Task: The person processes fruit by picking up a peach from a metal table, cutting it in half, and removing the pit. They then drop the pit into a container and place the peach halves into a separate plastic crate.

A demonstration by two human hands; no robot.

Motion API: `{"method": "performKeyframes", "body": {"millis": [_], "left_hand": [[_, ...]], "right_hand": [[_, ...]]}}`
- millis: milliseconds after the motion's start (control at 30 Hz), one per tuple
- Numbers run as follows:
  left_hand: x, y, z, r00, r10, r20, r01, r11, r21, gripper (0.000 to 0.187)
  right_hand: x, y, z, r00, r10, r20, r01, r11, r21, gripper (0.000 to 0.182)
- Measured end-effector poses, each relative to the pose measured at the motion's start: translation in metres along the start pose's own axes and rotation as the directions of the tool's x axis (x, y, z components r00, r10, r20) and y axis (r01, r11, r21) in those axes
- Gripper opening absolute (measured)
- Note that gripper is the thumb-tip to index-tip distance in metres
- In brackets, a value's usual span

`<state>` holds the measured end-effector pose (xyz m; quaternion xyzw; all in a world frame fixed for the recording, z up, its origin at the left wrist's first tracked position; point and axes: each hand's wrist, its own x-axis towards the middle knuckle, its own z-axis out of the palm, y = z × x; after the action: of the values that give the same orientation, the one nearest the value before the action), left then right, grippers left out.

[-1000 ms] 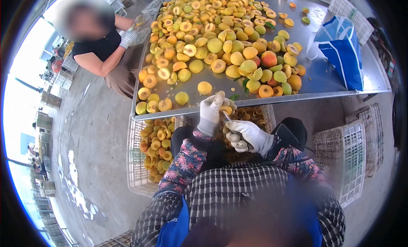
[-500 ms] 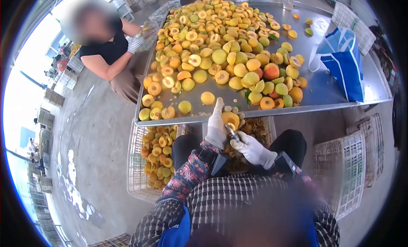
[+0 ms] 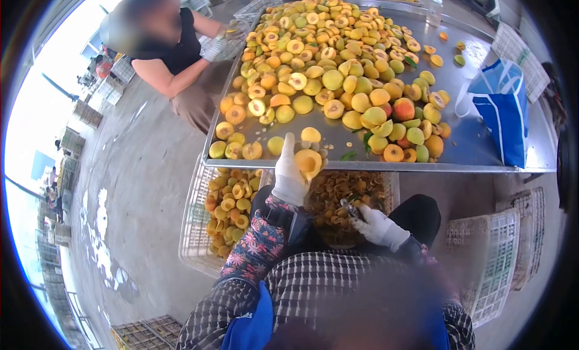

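Observation:
My left hand (image 3: 291, 176), in a white glove with grey fingertips, holds a halved yellow fruit (image 3: 308, 163) at the table's near edge, cut face up. In my right hand (image 3: 377, 227), also gloved, is a small metal tool (image 3: 348, 206), its tip over a crate of brown-orange scraps (image 3: 347, 193). A large pile of whole and halved yellow fruit (image 3: 332, 78) covers much of the metal table (image 3: 338, 165). Left of my knees, a white crate (image 3: 192, 229) contains halved fruit (image 3: 232, 208).
Across the table's left corner sits a person (image 3: 175, 66) in gloves. A blue and white bag (image 3: 500, 112) stands on the table's right side, and a clear bottle (image 3: 434, 12) at the back. White crates (image 3: 491, 259) stand at the right.
My left hand has moved left with the fruit, whose cut face now shows. My right hand and the tool have drawn away from it, rightward and down. The camera view has shifted slightly.

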<state>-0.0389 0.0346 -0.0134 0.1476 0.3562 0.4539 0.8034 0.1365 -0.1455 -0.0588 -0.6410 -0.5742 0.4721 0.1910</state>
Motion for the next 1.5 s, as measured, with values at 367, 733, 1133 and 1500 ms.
{"method": "performKeyframes", "body": {"millis": [367,733,1133,1500], "left_hand": [[-0.002,-0.030,-0.003,0.959,-0.042,0.281,0.049,0.999,-0.020,0.043],[-0.022,0.079,-0.056,0.852,0.516,0.090,-0.374,0.479,0.794,0.034],[0.083,0.021,-0.020,0.694,0.263,0.670,-0.552,-0.402,0.730,0.042],[0.085,0.017,-0.025,0.825,0.292,0.483,-0.424,-0.245,0.872,0.038]], "right_hand": [[0.053,-0.077,-0.013,0.744,-0.577,-0.337,0.432,0.800,-0.416,0.025],[0.010,-0.008,-0.020,0.989,-0.124,0.080,0.141,0.953,-0.267,0.061],[0.018,0.016,0.001,0.999,-0.010,-0.038,0.003,0.985,-0.175,0.048],[0.021,0.031,0.014,0.998,0.011,-0.063,-0.027,0.967,-0.255,0.046]]}}
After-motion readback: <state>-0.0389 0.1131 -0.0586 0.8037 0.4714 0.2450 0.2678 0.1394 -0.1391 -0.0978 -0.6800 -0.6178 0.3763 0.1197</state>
